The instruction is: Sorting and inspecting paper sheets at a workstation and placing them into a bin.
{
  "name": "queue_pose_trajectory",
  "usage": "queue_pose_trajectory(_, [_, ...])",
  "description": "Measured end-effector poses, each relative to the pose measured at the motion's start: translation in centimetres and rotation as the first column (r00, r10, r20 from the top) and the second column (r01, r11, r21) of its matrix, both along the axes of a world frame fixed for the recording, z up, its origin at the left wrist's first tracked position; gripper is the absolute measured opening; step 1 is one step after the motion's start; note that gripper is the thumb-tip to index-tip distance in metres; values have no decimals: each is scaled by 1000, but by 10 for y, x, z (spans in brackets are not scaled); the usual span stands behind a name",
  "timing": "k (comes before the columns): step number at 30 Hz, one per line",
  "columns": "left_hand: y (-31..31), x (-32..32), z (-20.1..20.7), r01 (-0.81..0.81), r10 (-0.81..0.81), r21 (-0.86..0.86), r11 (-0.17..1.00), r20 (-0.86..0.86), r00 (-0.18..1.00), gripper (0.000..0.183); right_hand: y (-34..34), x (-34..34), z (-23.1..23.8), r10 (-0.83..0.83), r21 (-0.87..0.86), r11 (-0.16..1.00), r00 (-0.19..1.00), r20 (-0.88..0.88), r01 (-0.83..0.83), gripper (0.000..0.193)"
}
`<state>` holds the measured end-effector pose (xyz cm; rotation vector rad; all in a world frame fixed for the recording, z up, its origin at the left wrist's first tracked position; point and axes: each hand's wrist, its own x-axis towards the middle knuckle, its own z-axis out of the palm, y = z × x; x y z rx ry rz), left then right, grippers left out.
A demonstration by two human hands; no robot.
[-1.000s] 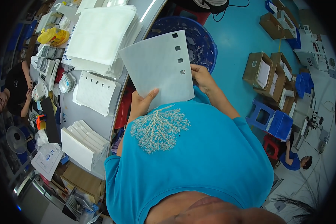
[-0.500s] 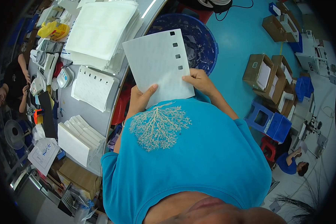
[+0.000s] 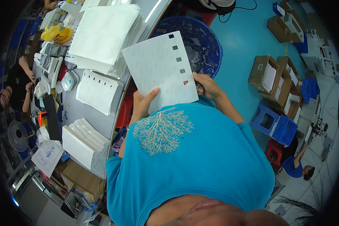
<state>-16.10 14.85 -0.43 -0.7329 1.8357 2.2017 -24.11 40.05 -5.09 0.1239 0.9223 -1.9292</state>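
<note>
a white sheet with a row of five square holes along its right side is held up in the air in front of the person's blue shirt. the left grip is closed on its lower left part, thumb lying flat on the face. the right grip is at its right edge, just beside the lowest hole, with bent fingers; what looks like a finger shows through that hole. whether it pinches the sheet, i cannot tell.

the sheet's upper left corner overlaps the right edge of the surface in view, while its upper right corner stands in front of a blue tub. along that right edge lie a tall stack of white paper, then a smaller punched stack, and bundles of white paper near the lower right corner.
</note>
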Motion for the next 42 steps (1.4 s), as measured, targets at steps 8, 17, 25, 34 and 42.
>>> queue_pose_trajectory(8, [2,-6,-10,-72,76,64,995,-73,994,42,-31,5,-6,-277,170,942,956,-95,290,24])
queue_pose_trajectory(17, [1,-10,-6,-175,164,-68,982,-149,975,44,-6,-23,6,-155,242,953,981,-118,180,21])
queue_pose_trajectory(25, [4,-8,-5,-207,196,-65,976,-146,970,44,-18,-18,24,112,425,902,907,-405,79,31])
queue_pose_trajectory(34, [7,8,-12,-99,78,-170,980,-123,989,41,-40,3,1,220,574,783,756,-616,240,27])
queue_pose_trajectory(42, [6,11,-19,-239,235,-30,971,-93,967,46,-12,-8,2,240,345,925,950,-200,-161,28])
